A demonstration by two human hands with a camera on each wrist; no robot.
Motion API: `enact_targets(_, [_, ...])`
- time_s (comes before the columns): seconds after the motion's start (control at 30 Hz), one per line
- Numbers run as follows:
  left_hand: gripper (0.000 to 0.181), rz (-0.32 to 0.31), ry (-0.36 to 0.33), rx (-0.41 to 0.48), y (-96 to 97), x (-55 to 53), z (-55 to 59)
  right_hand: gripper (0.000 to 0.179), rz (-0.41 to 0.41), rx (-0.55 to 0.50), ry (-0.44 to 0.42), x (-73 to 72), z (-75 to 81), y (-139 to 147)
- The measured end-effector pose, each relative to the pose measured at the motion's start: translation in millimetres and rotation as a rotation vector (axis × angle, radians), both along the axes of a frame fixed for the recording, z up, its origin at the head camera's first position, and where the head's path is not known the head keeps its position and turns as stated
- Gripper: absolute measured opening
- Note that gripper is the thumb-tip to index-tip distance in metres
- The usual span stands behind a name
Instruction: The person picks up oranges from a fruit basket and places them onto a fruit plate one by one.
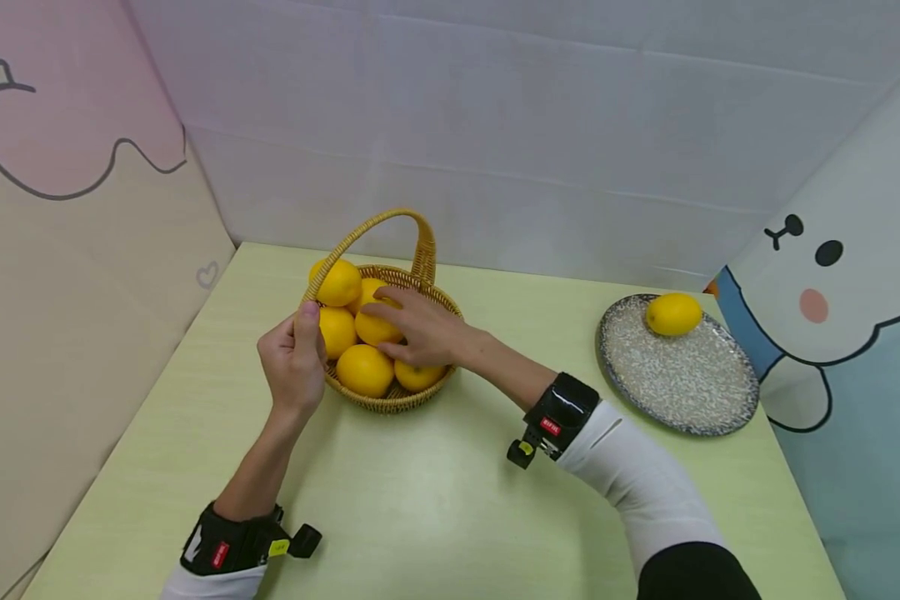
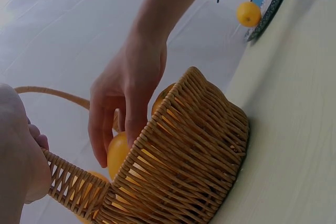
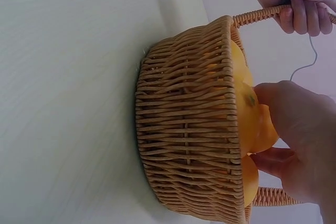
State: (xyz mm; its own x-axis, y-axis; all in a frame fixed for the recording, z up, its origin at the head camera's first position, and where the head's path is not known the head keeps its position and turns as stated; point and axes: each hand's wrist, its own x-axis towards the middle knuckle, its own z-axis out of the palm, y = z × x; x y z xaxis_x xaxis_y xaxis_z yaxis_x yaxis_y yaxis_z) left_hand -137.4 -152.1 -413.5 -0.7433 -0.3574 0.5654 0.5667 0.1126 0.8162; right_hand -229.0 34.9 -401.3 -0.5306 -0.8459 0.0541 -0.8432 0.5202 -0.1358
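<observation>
A wicker basket [image 1: 390, 405] filled with several yellow lemons [image 1: 365, 371] stands toward the back left of the table. My left hand [image 1: 294, 358] grips one side of its arched handle [image 1: 375, 223], fingers wrapped around the weave. Reaching in from the right, my right hand [image 1: 429, 327] curls its fingers and thumb around a lemon [image 1: 376, 328] on top of the pile. In the left wrist view that lemon [image 2: 118, 153] shows under the fingertips, partly behind the basket's rim. The right wrist view shows the thumb and fingers down among the fruit.
On the right of the table lies a speckled grey oval plate [image 1: 682, 387] with a dark edge, and a single lemon [image 1: 673, 314] sits near its back rim. A white cloth wall [image 1: 495, 150] rises directly behind the pale table [image 1: 420, 508].
</observation>
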Motion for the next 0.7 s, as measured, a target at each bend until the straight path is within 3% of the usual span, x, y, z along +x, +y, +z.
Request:
enact_targets(0.3, [0.058,-0.011,-0.003,0.022,0.2,0.7,1.2,0.054,0.031,-0.065,0.018,-1.9,-4.0,-0.6])
enact_targets(0.7, [0.058,-0.011,-0.015,0.014,-0.5,1.0,0.8,0.054,0.009,-0.062,0.001,-2.9,-4.2,-3.3])
